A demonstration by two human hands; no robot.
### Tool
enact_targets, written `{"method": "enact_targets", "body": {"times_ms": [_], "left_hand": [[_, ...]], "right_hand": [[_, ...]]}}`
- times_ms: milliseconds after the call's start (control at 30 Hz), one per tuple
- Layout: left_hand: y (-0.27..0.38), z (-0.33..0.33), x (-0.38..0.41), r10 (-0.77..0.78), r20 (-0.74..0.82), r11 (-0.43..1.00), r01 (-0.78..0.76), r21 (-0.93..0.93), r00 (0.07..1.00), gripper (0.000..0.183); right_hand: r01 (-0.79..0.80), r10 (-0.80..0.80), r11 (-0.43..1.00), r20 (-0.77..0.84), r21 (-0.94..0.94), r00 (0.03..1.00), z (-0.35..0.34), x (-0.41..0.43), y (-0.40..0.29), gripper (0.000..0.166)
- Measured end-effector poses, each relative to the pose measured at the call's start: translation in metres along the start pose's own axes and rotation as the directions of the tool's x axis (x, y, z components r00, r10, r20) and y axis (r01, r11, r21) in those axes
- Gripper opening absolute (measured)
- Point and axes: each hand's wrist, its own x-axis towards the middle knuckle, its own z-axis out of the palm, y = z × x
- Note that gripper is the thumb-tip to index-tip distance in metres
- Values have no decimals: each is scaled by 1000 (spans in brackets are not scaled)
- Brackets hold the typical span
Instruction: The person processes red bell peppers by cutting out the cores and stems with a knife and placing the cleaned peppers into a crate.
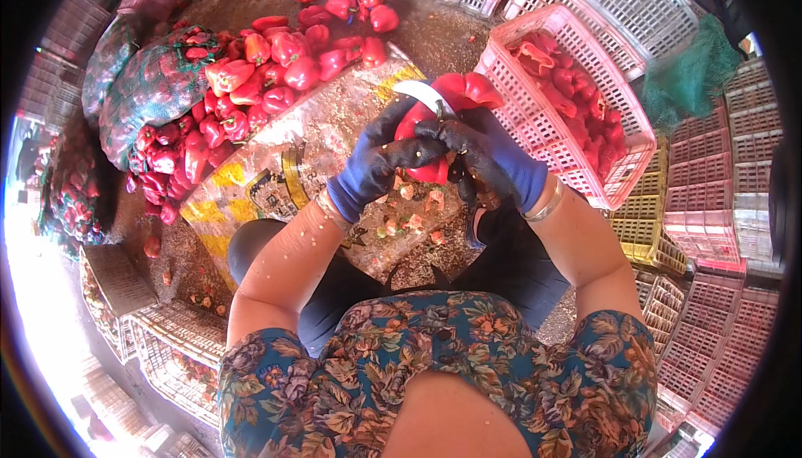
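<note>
Blue and black work gloves cover both my hands, which meet in front of me above my lap. My left hand grips a red bell pepper from the left side. My right hand is closed around a small curved knife, its pale blade pointing up and left across the pepper; the handle is mostly hidden by the fingers. More red pepper flesh shows just above my right hand; whether it is a separate piece I cannot tell. Cut pepper cores and scattered seeds lie on the printed sheet below.
A heap of whole red peppers spreads ahead and left, beside filled green mesh sacks. A pink plastic crate at the right holds opened peppers. Stacked crates stand farther right, near a green net. More crates lie lower left.
</note>
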Motion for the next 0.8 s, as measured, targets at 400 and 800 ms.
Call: {"method": "enact_targets", "body": {"times_ms": [400, 800], "left_hand": [[-22, -1, 5, -49, -69, 977, 34, -212, 996, 71], [-10, 7, 9, -33, -162, 997, 21, -72, 986, 61]], "right_hand": [[244, -222, 951, -129, 188, 967, 9, -12, 16, 26], [-29, 82, 946, -153, 322, 985, 3, -22, 16, 33]]}}
